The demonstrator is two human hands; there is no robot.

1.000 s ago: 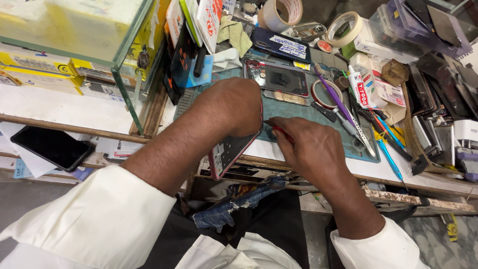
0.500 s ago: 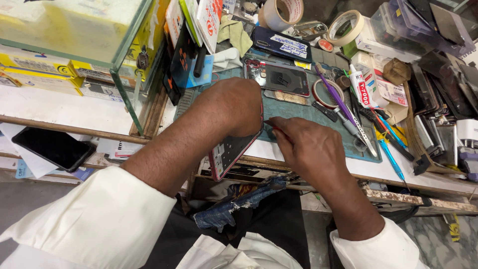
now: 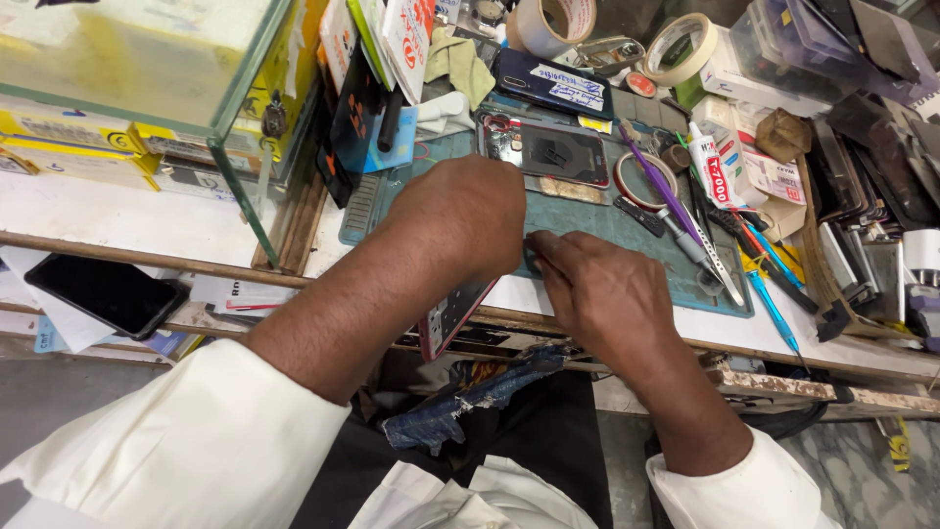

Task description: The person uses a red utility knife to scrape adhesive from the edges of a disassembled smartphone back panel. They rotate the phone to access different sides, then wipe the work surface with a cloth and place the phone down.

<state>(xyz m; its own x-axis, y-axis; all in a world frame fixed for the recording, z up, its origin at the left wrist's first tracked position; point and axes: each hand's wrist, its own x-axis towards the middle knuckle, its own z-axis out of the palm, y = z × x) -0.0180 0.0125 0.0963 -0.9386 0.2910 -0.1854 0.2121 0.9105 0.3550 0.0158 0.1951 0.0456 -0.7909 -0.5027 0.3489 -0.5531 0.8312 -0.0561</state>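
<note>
Seen from above, a person in white sleeves works at a cluttered bench. The left hand (image 3: 460, 220), at the centre of the frame, is closed over a thin red-edged phone body (image 3: 452, 315), which juts past the bench's front edge below the wrist. The right hand (image 3: 597, 294) sits just beside it, fingertips pinched together against the phone; whether they hold a small tool cannot be told, since the left hand hides the contact. Both rest on a teal rubber work mat (image 3: 627, 230). Behind them on the mat lies a dark phone back cover (image 3: 563, 155). To the right are a purple-handled tool (image 3: 658, 183) and a blue pen (image 3: 770, 306). Rolls of beige tape (image 3: 553, 22) stand at the top. A black smartphone (image 3: 103, 292) lies at the lower left, below a glass display case (image 3: 137, 59).
</note>
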